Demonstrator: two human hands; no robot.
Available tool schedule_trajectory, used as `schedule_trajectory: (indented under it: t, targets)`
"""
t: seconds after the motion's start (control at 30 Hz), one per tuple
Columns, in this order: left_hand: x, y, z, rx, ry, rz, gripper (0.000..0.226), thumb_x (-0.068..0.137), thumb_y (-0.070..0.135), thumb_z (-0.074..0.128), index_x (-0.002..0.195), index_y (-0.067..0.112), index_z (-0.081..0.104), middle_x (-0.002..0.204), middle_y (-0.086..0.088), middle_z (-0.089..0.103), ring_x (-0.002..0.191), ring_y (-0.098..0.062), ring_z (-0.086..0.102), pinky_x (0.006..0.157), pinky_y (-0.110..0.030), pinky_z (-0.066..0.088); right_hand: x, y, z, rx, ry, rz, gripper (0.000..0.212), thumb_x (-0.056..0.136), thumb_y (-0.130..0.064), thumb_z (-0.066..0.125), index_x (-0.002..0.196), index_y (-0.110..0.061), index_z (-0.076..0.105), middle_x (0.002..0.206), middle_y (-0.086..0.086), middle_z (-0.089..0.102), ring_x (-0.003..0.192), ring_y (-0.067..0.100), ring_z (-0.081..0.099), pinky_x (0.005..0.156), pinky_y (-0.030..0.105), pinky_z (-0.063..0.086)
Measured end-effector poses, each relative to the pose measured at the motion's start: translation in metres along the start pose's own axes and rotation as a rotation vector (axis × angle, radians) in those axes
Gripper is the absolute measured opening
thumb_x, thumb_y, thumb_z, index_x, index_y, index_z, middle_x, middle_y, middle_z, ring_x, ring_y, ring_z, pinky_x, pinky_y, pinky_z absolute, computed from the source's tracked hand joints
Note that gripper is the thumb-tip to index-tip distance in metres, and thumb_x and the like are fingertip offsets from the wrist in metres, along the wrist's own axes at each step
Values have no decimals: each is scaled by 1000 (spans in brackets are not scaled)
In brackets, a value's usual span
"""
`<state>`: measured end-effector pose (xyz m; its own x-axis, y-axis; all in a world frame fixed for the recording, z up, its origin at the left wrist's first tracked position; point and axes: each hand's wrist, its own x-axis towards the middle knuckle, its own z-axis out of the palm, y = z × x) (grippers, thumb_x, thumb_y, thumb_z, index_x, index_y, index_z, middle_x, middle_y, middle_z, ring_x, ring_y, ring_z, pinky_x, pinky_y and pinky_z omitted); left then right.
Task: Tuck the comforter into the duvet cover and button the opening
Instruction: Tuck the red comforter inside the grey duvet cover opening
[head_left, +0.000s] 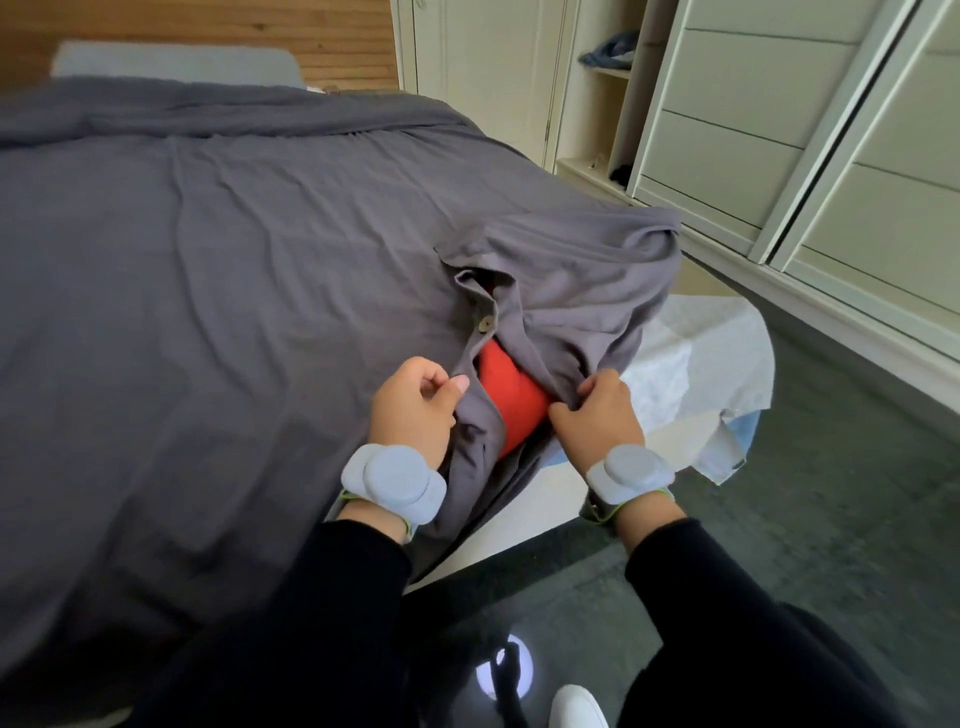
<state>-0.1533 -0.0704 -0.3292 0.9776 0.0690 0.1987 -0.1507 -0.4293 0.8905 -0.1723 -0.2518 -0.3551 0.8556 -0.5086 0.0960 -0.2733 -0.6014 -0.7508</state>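
Note:
A grey duvet cover (208, 270) lies spread over the bed. Its opening runs along the near right corner, and a red comforter (511, 397) shows through the gap there. A light button (485, 325) sits on the left flap just above the gap. My left hand (415, 410) pinches the left flap of the opening. My right hand (597, 415) grips the right flap. The two hands hold the flaps apart on either side of the red patch. Both wrists carry pale grey bands.
A white and pale blue sheet (696, 384) hangs off the bed corner to the right. Cream wardrobe doors (753, 130) and open shelves (608, 73) stand along the right wall. Dark green floor (831, 493) lies beside the bed. A grey pillow (176, 65) rests by the wooden headboard.

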Motion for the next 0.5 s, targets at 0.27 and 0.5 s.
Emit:
schedule_trajectory:
  t: [0.27,0.5]
  targets:
    - [-20,7,10,-638,19,-457,5,95,6,44,97,11,43,73,-7,53,32,-7,59,33,-13,40,-16,19,3,406,-307,326,23,89,-12,53,67,-17,48,84,13,61,65,22,62,57,30,49]
    - [-18,4,20,-335,-100,-465,47,85,30,63,118,0,48,94,-15,62,74,-24,64,66,-19,51,-31,33,3,925,-275,578,23,98,-19,40,99,-6,58,82,17,55,70,23,53,64,32,50]
